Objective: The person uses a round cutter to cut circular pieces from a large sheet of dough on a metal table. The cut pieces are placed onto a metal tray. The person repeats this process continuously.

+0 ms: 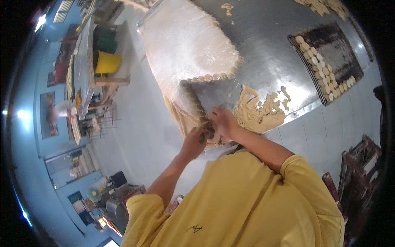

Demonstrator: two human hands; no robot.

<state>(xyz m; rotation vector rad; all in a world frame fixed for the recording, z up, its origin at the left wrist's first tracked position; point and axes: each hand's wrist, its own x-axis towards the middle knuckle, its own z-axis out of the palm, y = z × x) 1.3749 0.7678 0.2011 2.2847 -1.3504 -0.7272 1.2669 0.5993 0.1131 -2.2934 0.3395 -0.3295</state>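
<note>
A large floured sheet of dough (188,43) lies on the metal-topped table (256,46), its right and lower edges scalloped. Along the lower cut edge runs a dark, scalloped strip (192,95) that leads down to my hands. My left hand (193,142) is curled around a small dark object (209,131) at the near edge of the table. Just to the right, the bent fingers of my right hand (224,123) come close to the same object. Fingers hide much of it, so its kind is unclear. Dough scraps (262,112) lie in a heap beyond my right wrist.
A dark baking tray (342,46) with rows of small pale dough rounds (319,69) stands on the right, over the table edge. More scraps (321,6) lie at the far right. Across the tiled floor (132,123) is another table with a yellow tub (108,62) beside it.
</note>
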